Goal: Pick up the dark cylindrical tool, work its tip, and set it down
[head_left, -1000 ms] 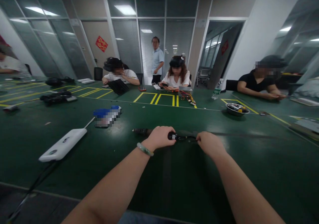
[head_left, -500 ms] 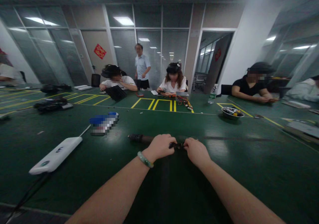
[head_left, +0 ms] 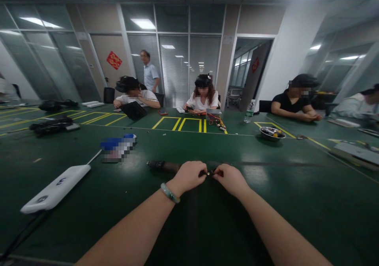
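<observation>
Over the green table, my left hand [head_left: 191, 175] and my right hand [head_left: 231, 178] face each other, both with pinched fingers. Between the fingertips shows a small dark part with a gold-coloured spot [head_left: 209, 173]. The fingers cover most of it, so its kind cannot be made out. A green bangle [head_left: 170, 193] circles my left wrist. Behind my left hand lies a dark cylindrical tool [head_left: 164, 166], its narrow tip pointing left. My hand hides its right part.
A white power bank-like box [head_left: 57, 189] with cables lies at left, near a blue and pale packet [head_left: 118, 147]. Farther off are a metal bowl [head_left: 272, 134] of small parts, a water bottle [head_left: 249, 112] and coloured wires [head_left: 216, 120]. Several people sit around the table.
My fingertips have drawn closer together, and less of the dark part shows. Across the room the standing person has moved left. The view has shifted slightly to the right.
</observation>
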Available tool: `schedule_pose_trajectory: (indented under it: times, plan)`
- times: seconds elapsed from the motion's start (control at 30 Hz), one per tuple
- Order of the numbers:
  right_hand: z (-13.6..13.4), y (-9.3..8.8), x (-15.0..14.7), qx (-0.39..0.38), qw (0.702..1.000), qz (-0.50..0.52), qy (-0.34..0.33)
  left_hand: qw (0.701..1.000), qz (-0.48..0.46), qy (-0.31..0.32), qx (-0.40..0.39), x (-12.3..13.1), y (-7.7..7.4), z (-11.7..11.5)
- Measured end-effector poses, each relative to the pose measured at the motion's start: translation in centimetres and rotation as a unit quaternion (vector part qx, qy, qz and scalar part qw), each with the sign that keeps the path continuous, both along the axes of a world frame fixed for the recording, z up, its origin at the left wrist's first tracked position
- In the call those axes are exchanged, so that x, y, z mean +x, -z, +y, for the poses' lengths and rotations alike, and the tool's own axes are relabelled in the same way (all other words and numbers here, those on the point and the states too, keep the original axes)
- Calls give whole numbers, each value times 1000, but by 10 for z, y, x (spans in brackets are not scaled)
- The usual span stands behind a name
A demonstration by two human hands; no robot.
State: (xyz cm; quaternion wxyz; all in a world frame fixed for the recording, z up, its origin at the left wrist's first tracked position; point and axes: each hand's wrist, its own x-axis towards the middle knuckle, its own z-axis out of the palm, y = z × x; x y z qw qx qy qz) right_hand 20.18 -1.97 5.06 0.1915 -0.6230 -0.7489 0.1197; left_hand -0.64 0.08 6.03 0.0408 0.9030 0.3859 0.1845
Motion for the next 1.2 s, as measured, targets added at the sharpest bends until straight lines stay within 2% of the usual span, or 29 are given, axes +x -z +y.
schedule_pose_trajectory:
  times: [0.43,0.6,0.8,1.2]
  plan:
    - [-5,-8,-4,-12,999,34,-10,997,-21,71,4,2,7,5]
    - [-2,-4,-3,-54,996,65,9,998,-12,66,-8,3,6,5]
    - [-5,-7,-6,-20,998,65,19,997,-29,49,-51,1,4,5]
    - [-4,-9,-4,-51,997,65,5,996,-20,41,-71,0,6,7]
